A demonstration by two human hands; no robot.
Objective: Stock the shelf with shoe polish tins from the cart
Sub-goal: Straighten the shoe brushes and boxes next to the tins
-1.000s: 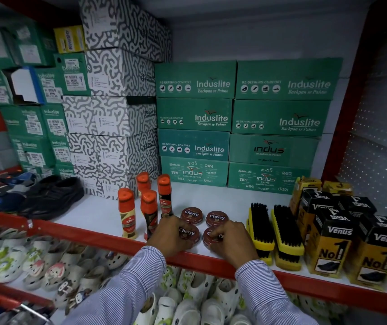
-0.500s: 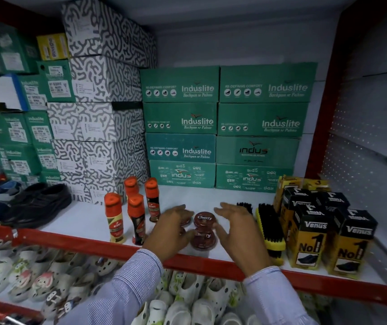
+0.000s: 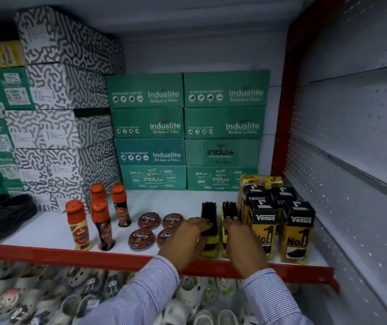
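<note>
Four Cherry tins (image 3: pixel 148 220) are seen flat in a two-by-two block on the white shelf (image 3: pixel 183 200), near its red front lip. Judged rigid, light, smooth-lidded; best pinched across the rim. Left hand (image 3: pixel 187 240) is laid loosely curled over one brush (image 3: pixel 209 216); right hand (image 3: pixel 239 238), fingers spread, over the other. Green boxes (image 3: pixel 148 123) are stacked behind.
</note>
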